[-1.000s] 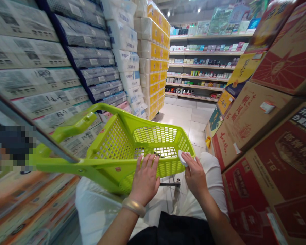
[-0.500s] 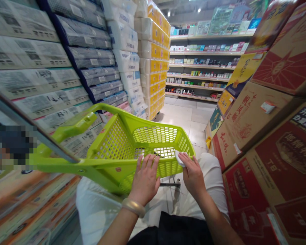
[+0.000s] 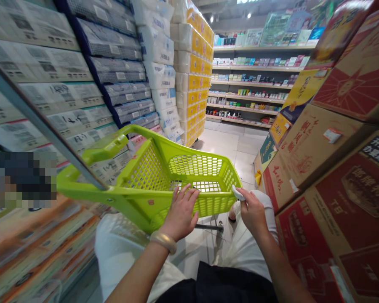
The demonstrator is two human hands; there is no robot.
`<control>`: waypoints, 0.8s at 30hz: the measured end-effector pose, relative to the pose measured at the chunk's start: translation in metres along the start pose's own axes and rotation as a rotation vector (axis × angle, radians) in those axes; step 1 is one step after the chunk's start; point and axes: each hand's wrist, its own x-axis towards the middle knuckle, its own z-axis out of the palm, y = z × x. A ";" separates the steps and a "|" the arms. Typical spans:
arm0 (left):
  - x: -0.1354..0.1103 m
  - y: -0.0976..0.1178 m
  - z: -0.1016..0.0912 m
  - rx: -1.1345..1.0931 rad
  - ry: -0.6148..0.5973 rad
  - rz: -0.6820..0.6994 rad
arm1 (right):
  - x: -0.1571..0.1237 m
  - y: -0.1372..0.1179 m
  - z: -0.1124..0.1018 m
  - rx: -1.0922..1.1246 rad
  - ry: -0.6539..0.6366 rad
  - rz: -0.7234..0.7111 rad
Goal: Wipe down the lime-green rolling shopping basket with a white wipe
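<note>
The right hand (image 3: pixel 253 212) slid the white pad (image 3: pixel 238 192) along the cart's near edge to the front corner, and where its fingers had lain more flat before, they now bent and pinched the pad. The left hand (image 3: pixel 180 216) tipped over a little, so its fingers leaned more to the right. The handle end of the green cart (image 3: pixel 139 204) shifted to the right in view, and a bit of a foot (image 3: pixel 232 216) came into sight below the front corner.
</note>
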 end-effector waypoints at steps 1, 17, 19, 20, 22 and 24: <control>0.002 -0.002 0.000 -0.015 0.000 0.001 | 0.000 0.000 0.000 -0.001 -0.002 0.000; 0.024 -0.047 -0.003 -0.076 0.049 0.009 | -0.017 -0.024 0.004 0.008 0.016 -0.098; 0.023 -0.046 -0.002 -0.082 0.057 0.009 | -0.020 -0.025 0.002 0.009 0.028 -0.094; 0.022 -0.045 -0.002 -0.085 0.061 0.012 | -0.022 -0.025 0.000 0.006 0.030 -0.090; 0.020 -0.041 0.000 -0.096 0.068 0.020 | -0.023 -0.025 -0.004 -0.002 0.030 -0.085; 0.018 -0.038 0.001 -0.107 0.073 0.029 | -0.025 -0.024 -0.009 -0.009 0.025 -0.083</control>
